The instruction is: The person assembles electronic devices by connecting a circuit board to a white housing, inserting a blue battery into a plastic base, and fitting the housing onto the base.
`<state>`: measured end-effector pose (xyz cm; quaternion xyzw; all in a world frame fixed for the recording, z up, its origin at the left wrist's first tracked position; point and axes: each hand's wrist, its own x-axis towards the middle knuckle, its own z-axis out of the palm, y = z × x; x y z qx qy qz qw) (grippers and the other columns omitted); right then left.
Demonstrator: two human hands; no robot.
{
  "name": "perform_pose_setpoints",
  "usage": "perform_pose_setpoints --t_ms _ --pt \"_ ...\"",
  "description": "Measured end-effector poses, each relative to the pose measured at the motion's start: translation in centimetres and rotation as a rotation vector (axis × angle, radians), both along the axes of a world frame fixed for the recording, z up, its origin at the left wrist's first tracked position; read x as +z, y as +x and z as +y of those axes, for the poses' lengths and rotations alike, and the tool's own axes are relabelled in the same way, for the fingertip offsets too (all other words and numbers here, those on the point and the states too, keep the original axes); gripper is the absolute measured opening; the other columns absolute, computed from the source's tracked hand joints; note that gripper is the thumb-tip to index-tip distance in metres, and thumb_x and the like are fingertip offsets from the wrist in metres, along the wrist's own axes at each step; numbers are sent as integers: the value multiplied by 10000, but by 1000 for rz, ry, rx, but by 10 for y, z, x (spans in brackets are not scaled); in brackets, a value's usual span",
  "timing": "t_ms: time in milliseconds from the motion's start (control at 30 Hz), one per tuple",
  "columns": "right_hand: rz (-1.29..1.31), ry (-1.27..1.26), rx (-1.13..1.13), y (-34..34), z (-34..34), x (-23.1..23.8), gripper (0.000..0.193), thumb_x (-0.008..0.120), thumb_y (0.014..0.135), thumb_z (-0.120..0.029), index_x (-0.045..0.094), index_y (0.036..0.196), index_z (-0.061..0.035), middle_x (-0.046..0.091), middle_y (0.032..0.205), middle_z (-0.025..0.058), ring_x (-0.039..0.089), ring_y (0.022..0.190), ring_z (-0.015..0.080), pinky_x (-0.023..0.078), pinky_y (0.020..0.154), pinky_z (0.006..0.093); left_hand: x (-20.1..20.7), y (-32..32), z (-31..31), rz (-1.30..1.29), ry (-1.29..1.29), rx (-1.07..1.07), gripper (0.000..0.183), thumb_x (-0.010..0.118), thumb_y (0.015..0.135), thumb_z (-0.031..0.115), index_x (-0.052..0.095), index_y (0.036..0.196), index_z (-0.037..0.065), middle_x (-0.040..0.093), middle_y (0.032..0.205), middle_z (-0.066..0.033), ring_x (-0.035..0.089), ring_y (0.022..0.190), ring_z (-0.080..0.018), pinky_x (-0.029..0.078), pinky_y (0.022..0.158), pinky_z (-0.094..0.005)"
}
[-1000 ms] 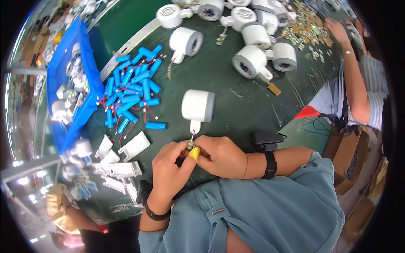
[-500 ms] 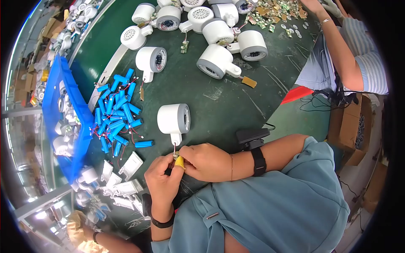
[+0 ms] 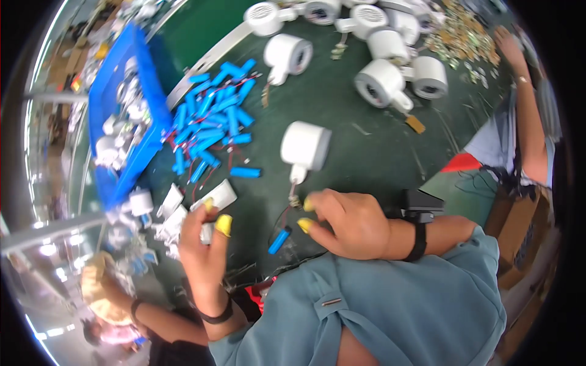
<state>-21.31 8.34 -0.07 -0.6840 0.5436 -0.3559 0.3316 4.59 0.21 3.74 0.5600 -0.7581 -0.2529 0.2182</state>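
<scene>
In front of me lies a white round housing with a grey rim (image 3: 305, 146) and a short stub. A thin wire joins the stub to a small circuit board (image 3: 295, 201). More wire runs from there to a blue cylindrical battery (image 3: 279, 241) on the table. My right hand (image 3: 354, 227), with yellow covers on thumb and forefinger, is just right of the board, fingers apart. My left hand (image 3: 202, 256), also with yellow fingertip covers, reaches over white plastic pieces (image 3: 218, 195) at the left. Its thumb and forefinger are spread, with no visible grip on any piece.
A heap of blue batteries with wires (image 3: 213, 116) lies beyond my left hand, beside a blue bin (image 3: 160, 116) of white parts. More housings (image 3: 381, 82) and a pile of small boards (image 3: 461, 36) lie farther back. Other people's arms (image 3: 530, 113) show at right and lower left.
My hands have parted from the small board. The left has moved toward the white pieces, the right stays near the board. A wired blue battery now shows between them. The whole view has shifted.
</scene>
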Motion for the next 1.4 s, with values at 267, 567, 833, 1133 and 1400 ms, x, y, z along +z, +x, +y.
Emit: perform_pose_setpoints --t_ms 267,567,833,1133,1400 --pt "346 -443 390 39 -23 -25 321 619 799 -144 623 1104 -41 575 1087 80 575 1025 253 467 888 379 -16 24 -13 -311 -166 -134 536 746 764 76 583 1269 3 611 1234 -207 574 1134 -371 464 960 -429" --pt "336 -319 212 -5 -26 -12 335 712 747 -58 635 1069 -8 590 1012 116 594 907 297 490 779 406 -23 -9 16 -133 -178 -349 404 740 730 52 625 1115 9 628 1159 -139 574 984 -347 443 881 -414" --pt "183 -323 120 -1 -38 2 333 682 741 71 623 1064 14 592 1023 143 612 882 335 524 747 395 -48 -4 45 -149 -326 -9 490 826 688 181 583 1074 1 606 1053 -141 582 864 -308 469 770 -409" --pt "144 -424 220 21 -51 -3 325 693 724 63 621 1035 3 587 1000 122 619 875 305 525 726 389 -38 -5 61 -176 -194 -45 632 774 751 97 446 1266 -65 597 1067 -224 595 918 -392 489 805 -442" --pt "250 -388 429 41 -51 -11 219 674 792 -68 643 1008 -40 583 969 77 607 886 264 495 751 376 -48 3 63 11 -160 -121 722 779 701 0 402 1316 -23 630 1121 -188 628 949 -343 531 818 -411"
